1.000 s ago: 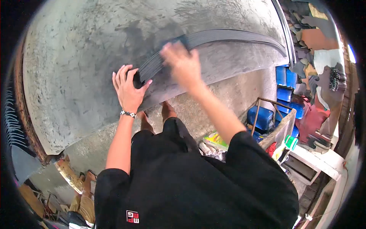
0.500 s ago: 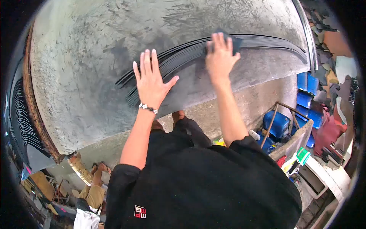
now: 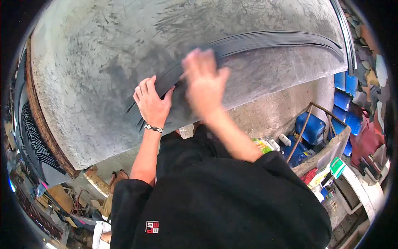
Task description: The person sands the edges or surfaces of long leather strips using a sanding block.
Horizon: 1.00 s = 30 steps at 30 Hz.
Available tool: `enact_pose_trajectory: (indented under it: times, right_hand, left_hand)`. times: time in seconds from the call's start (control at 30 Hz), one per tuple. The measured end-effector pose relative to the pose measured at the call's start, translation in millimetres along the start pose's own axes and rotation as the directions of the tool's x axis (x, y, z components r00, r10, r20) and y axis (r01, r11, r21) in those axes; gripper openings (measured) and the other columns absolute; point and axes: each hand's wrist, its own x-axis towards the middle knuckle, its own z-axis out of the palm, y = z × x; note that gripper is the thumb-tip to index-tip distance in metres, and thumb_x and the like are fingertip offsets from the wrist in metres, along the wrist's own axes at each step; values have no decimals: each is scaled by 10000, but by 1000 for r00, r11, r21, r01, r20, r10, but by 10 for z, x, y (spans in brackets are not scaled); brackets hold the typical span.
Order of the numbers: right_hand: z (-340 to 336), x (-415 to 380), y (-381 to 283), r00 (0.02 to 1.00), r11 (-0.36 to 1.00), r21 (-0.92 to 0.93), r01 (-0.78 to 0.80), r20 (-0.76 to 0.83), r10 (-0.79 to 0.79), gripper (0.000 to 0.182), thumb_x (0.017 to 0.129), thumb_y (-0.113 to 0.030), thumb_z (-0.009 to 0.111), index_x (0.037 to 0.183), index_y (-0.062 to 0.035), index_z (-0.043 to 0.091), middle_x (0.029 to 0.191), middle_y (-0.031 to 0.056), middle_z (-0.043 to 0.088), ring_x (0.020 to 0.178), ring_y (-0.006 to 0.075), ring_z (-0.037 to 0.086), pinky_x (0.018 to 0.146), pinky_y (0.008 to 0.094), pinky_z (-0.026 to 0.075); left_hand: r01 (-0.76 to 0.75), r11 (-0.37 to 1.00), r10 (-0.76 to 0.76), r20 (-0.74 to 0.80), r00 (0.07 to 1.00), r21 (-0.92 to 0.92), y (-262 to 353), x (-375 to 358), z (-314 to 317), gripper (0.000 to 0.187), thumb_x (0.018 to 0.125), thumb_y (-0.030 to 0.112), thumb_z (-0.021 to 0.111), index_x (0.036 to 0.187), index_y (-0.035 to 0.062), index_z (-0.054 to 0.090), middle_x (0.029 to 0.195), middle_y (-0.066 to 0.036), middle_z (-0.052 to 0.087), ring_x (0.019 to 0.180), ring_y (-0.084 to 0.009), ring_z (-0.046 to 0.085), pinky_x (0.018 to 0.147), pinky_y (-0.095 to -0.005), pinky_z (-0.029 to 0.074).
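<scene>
A bundle of long, thin dark rubber-like strips (image 3: pixel 273 40) lies in a curve across the grey, smudged work surface (image 3: pixel 124 37). My left hand (image 3: pixel 151 103), with a beaded bracelet at the wrist, grips the strips near their left end, fingers curled over the far side and thumb on the near side. Over the middle of the bundle, my right hand (image 3: pixel 204 81) is smeared by motion. A dark patch shows at its fingertips, but whether that is the dark pad seen earlier I cannot make out.
Blue plastic containers (image 3: pixel 311 128) stand below right, beside a metal-framed bin. Leather-like scraps (image 3: pixel 371 133) are heaped at the far right. More dark strips (image 3: pixel 35 137) hang beyond the surface's left edge. Another person's leg (image 3: pixel 119 177) shows at lower left.
My right hand has swept left along the strips towards my left hand. My left hand has gone from flat, spread fingers to curled round the bundle, which now lies closer together.
</scene>
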Motion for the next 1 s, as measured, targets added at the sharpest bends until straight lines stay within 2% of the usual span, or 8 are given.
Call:
enact_pose_trajectory:
  times: [0.13,0.23,0.33,0.47,0.53,0.73,0.93,1.0]
  right_hand:
    - [-70,-194,150,961,954,148,260,58,-271,471,931,-182,642,1397,-126,683,1524,75,635,1476,368,525,1004,649,456]
    - [-377,373,1519,998,979,-199,-43,-45,35,547,818,-118,722,1360,-179,688,1384,28,685,1318,278,601,902,554,438]
    - [389,374,2289,950,950,-65,-306,-91,299,540,855,-158,714,1393,-187,677,1447,30,662,1321,275,588,888,591,438]
    - [-70,-97,-34,993,996,-82,42,114,-32,525,928,-251,671,1443,-150,665,1619,90,564,1537,377,459,1019,679,439]
    - [1,-415,-121,959,960,43,276,60,-279,491,930,-229,667,1413,-144,687,1596,64,582,1524,362,478,1024,651,448]
    - [-181,710,2283,887,849,-259,-460,-93,452,526,911,-191,694,1436,-197,667,1590,49,586,1435,238,557,1030,659,445]
    - [115,-337,-609,977,974,81,211,-11,-211,469,931,-235,677,1398,-202,699,1492,74,651,1497,383,513,1065,692,417]
    - [-75,-65,-47,965,963,81,258,16,-260,414,924,-217,685,1335,-187,727,1467,65,664,1448,346,549,1079,688,405]
  left_hand:
    - [-18,1000,17,-15,1000,-20,-30,-3,38,648,831,411,921,1325,80,663,1222,-101,658,1147,-355,607,1018,-477,468]
    - [-21,999,19,-56,998,-33,20,5,2,651,821,434,926,1298,68,678,1195,-107,661,1131,-353,612,1000,-480,473]
    - [-27,1000,27,-69,997,-6,26,-3,9,646,823,428,924,1295,62,679,1184,-107,655,1121,-352,610,990,-486,474]
    - [-24,1000,24,30,999,2,18,69,-38,611,828,425,917,1249,58,669,1161,-106,640,1119,-352,606,964,-478,480]
    - [-47,999,46,133,990,3,8,140,-128,593,832,426,912,1221,56,659,1151,-107,633,1121,-353,603,951,-473,484]
    - [-113,990,120,91,989,-81,-96,132,-71,607,838,455,897,1192,39,632,1166,-120,624,1116,-357,596,937,-481,486]
    - [-117,988,127,102,987,-103,-131,138,-71,615,829,455,902,1195,41,632,1177,-122,623,1134,-354,588,948,-477,474]
    - [-116,988,126,103,987,-99,-127,154,-55,619,829,458,902,1199,42,632,1179,-123,623,1145,-353,587,952,-474,473]
